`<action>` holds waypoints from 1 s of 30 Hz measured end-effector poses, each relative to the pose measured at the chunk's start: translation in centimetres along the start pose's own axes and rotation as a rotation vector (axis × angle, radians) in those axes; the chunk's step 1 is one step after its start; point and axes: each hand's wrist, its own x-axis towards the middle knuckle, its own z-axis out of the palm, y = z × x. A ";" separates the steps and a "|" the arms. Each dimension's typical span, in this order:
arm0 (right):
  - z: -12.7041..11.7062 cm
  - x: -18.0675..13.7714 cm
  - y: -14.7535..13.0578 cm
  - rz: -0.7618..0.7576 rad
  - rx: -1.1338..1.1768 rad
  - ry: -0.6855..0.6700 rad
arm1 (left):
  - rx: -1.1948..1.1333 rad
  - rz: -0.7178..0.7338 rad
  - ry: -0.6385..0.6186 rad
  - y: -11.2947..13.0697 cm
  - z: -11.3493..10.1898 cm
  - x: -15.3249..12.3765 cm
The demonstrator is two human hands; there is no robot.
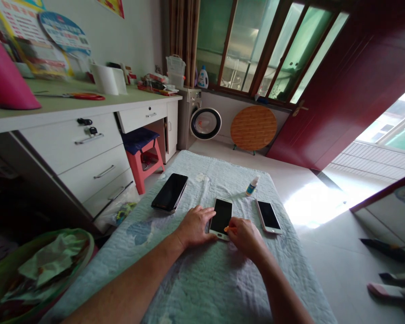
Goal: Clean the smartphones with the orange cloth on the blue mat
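Here, at lower centre of the frame, the white-framed phone (222,216) lies face up on the quilted cloth (202,288), its dark screen toward you. Your left hand (195,226) rests flat on the cloth with fingers loose and unclenched. Their tips lie against the phone's left long edge, and the hand grips nothing. Your right hand (245,235) is pinched closed around a small orange piece (226,229), whose tip meets the phone's lower right corner. What the piece is cannot be told at this size.

Handling, as a judgement: the phone looks light, thin and stiff, with a glass face that is probably smooth, slippery and easily cracked or smeared. Take it by the two long edges, thumb on one and fingers on the other, rather than by the screen. The soft cloth beneath should hinder sliding.

Left of centre, a larger black phone (170,192) lies apart from your left hand. Right of centre, a pale-framed phone (268,217) lies just beside your right hand without touching it. A small bottle (252,186) sits tilted above and between these two right-hand phones.

Writing: no brand mark shows on any phone, and the bottle's label is too small to read. The posters (37,36) at upper left carry printed text, but it is too blurred to make out.
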 end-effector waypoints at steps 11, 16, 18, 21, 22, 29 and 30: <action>0.4 0.5 0.1 0.034 0.021 0.049 | -0.005 0.023 -0.014 -0.1 0.1 0.1; 0.9 1.7 0.3 0.048 -0.017 0.133 | -0.003 0.029 0.005 -0.1 0.3 0.1; 0.9 2.2 0.3 0.045 -0.053 0.146 | 0.001 0.026 0.012 -0.1 0.4 0.0; 0.4 3.1 0.2 0.040 -0.116 0.148 | 0.004 0.025 0.026 0.1 0.3 -0.1; 0.2 3.5 0.2 0.040 -0.132 0.149 | 0.003 0.029 0.028 0.2 0.2 -0.1; -0.3 6.9 -0.1 0.105 -0.175 0.174 | -0.025 0.065 0.050 0.5 -0.1 -0.1; -0.2 7.3 -0.2 0.111 -0.178 0.181 | -0.028 0.068 0.050 0.5 -0.1 -0.1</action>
